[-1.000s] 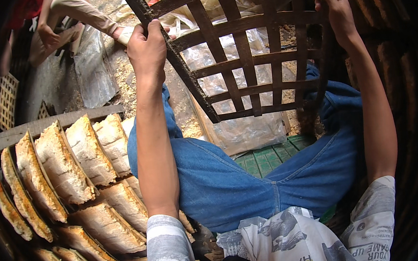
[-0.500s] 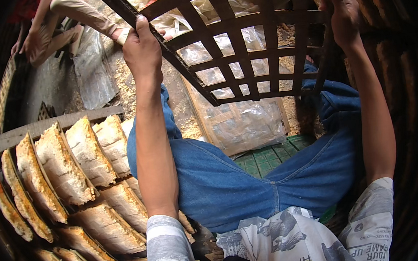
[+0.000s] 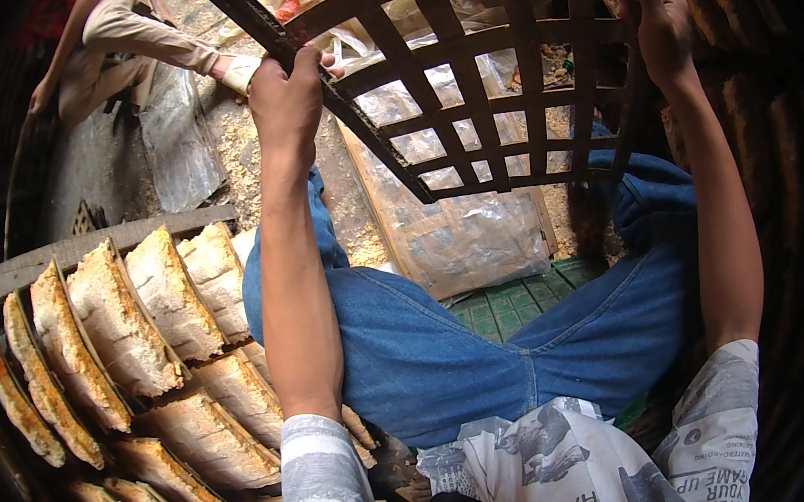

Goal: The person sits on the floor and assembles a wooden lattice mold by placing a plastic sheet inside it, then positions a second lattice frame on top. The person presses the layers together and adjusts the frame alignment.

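A dark lattice rack (image 3: 474, 109) of crossed slats is held up before me, above and beyond my knees, tilted. My left hand (image 3: 286, 108) is closed round its left edge, the thumb lying on top. On the opposite side, my right hand (image 3: 658, 32) grips the right edge in shadow. Through the gaps between the slats I see plastic sheeting and crumbs on the floor. Nothing lies on the lattice where it shows; its far end is cut off by the picture's upper edge.
Rows of thick, pale, crusty slabs (image 3: 121, 314) with orange edges stand close at my left. More slabs (image 3: 746, 144) rise in shadow at right. A plastic-wrapped board (image 3: 468, 245) lies between my legs, near a green slatted seat (image 3: 512, 303). Another person's leg (image 3: 154, 38) is at the far left.
The lattice rack and my left hand have shifted slightly to the right. The other person's lattice panel at the far left has turned nearly edge-on.
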A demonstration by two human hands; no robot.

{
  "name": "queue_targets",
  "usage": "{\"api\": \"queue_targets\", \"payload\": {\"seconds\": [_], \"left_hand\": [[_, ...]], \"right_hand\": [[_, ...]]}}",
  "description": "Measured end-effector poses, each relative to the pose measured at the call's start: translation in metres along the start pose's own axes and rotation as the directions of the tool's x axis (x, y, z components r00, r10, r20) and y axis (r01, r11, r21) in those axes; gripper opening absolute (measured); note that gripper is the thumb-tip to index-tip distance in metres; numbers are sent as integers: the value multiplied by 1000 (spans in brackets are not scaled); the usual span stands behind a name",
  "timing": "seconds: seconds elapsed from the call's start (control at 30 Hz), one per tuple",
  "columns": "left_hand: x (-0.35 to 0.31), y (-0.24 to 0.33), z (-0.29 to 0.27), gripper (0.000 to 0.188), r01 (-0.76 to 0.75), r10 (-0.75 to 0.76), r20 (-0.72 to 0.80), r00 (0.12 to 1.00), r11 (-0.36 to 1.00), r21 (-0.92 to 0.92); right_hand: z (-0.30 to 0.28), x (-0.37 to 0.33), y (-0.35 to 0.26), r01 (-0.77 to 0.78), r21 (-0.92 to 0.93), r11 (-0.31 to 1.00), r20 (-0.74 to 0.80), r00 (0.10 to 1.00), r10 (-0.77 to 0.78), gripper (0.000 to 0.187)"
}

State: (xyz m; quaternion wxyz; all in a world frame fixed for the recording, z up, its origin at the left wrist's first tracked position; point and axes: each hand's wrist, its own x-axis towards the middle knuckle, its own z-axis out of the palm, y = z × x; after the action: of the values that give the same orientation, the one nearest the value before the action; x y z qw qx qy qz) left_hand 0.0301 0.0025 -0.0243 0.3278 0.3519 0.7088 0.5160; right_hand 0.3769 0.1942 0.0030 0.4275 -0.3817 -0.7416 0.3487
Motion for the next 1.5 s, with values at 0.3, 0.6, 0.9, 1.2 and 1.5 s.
{"api": "queue_targets", "payload": {"seconds": [0.3, 0.6, 0.9, 1.2, 1.5], "left_hand": [[-3, 10, 3, 63, 166, -178, -27, 984, 956, -240], [-2, 7, 2, 36, 84, -77, 40, 996, 972, -219], [-1, 3, 2, 28, 73, -77, -12, 997, 975, -208], [-9, 19, 5, 31, 235, -243, 9, 970, 927, -292], [-3, 7, 2, 39, 177, -168, 67, 983, 973, -148]], "right_hand": [[-1, -2, -2, -17, -34, 999, -19, 1000, 16, 36], [-2, 0, 5, -25, -19, 999, -30, 999, 24, 36], [-2, 0, 3, -43, -20, 999, -34, 999, 43, 35], [-1, -3, -1, -52, -109, 993, -47, 998, 47, 35], [-1, -1, 2, -70, -69, 995, -41, 997, 67, 34]]}}
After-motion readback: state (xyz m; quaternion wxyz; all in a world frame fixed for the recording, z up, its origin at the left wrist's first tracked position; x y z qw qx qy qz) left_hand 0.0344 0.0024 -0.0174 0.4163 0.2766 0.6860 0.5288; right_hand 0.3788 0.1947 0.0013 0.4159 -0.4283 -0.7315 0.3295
